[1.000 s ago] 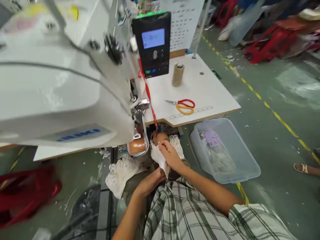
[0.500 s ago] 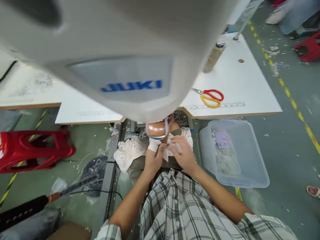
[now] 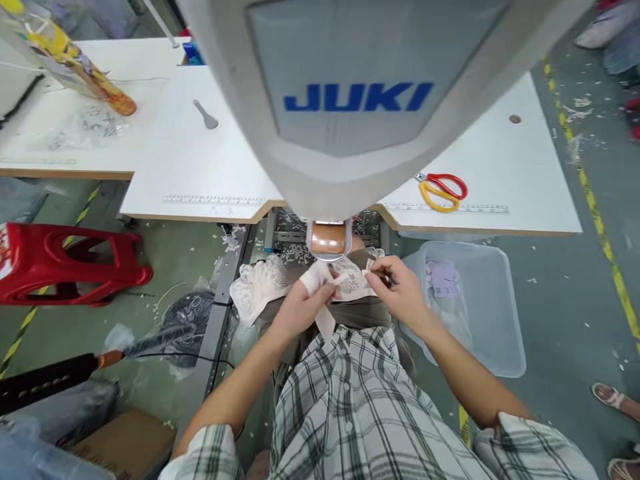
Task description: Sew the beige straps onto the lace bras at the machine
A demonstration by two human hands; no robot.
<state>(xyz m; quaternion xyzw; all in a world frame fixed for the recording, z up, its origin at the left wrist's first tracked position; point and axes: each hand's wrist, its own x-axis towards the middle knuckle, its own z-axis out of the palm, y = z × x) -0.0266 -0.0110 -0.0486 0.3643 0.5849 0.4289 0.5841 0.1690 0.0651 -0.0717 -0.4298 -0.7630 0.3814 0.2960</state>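
A white lace garment, possibly a bra, lies across my lap below the sewing machine head. My left hand is closed on a smooth white fabric strip; one end hangs below the fingers and another part wraps over them. To its right, my right hand pinches a small whitish piece at the garment's right side; its exact kind is too small to tell. Lace shows between the two hands. Just above them is the rounded metal end of the machine.
Scissors with red and yellow handles lie on the white table. A clear plastic bin holding bagged fabric stands at right. At left are a red stool and a yellow-labelled bottle. Another person's sandalled foot shows far right.
My hands have moved apart, the right one shifting rightward with its small piece. The view has shifted, showing more of the table's left side. The strip hangs lower from my left hand.
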